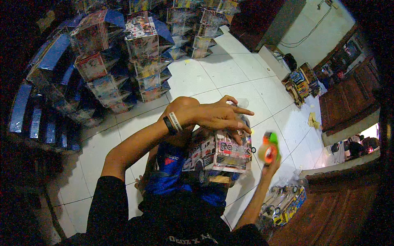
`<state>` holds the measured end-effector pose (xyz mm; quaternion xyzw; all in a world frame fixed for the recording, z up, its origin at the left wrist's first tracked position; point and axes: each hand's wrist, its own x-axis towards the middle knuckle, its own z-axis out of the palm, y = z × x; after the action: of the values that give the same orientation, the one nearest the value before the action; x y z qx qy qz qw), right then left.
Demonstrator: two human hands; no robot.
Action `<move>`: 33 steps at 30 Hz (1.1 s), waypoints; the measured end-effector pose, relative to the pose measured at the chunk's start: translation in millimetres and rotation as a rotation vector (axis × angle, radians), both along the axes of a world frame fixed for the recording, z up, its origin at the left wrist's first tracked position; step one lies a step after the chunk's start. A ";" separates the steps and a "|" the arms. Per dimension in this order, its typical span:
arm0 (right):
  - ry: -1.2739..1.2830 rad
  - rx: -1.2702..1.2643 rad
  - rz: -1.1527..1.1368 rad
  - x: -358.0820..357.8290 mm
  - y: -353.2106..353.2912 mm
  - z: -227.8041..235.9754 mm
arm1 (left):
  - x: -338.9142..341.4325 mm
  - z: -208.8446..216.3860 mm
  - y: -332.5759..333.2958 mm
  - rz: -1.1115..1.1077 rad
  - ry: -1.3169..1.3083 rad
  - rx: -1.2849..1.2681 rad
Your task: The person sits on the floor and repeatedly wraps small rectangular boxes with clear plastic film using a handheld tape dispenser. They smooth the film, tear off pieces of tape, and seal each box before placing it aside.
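A toy truck (234,155) in printed panels and clear plastic wrap lies across my lap, one black wheel facing me. Over its top spreads my left hand (221,117), fingers stretched apart, some touching the wrap. Out to the right, my right hand (271,167) grips a tape dispenser (272,141) with green and orange parts and a roll of tape. Motion blurs the dispenser, and most of the right fingers are hidden behind it. Whether a strip of tape runs from it to the truck cannot be made out.
Tall stacks of wrapped toy trucks (143,53) stand at the far left. Another wrapped yellow toy truck (287,205) lies beside my right forearm. Several toy pieces (301,84) sit by the wall at the right, near a wooden door (349,94). White tiles (230,67) cover the floor.
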<state>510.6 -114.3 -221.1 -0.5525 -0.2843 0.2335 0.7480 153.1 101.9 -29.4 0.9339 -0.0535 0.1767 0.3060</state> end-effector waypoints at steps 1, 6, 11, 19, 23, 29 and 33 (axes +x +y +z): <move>-0.145 0.067 0.012 -7.9 20.8 52.4 | 2.0 -3.9 0.8 -0.015 -0.043 0.029; -0.699 0.312 0.846 -125.0 75.5 265.0 | -21.1 -32.0 3.2 0.203 -0.146 -0.021; -1.607 -0.014 1.285 -247.9 96.6 351.0 | -70.6 -60.4 0.4 0.813 0.089 0.282; -1.825 0.140 1.195 -271.9 99.5 377.6 | -59.3 -40.8 -1.9 0.656 0.132 0.191; -1.703 0.030 1.310 -204.1 97.2 369.2 | -55.2 -31.7 10.3 0.499 0.201 0.163; -1.326 0.015 0.658 33.5 -6.2 341.2 | -79.8 -9.8 10.8 0.261 0.207 -0.504; -0.874 -0.208 0.364 56.3 -73.7 272.3 | -73.9 -6.0 6.9 0.133 0.112 -0.650</move>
<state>566.9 -188.0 51.2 -0.6117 -0.6391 0.1340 0.4465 79.2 108.8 -35.4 0.7971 0.0837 0.1524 0.5783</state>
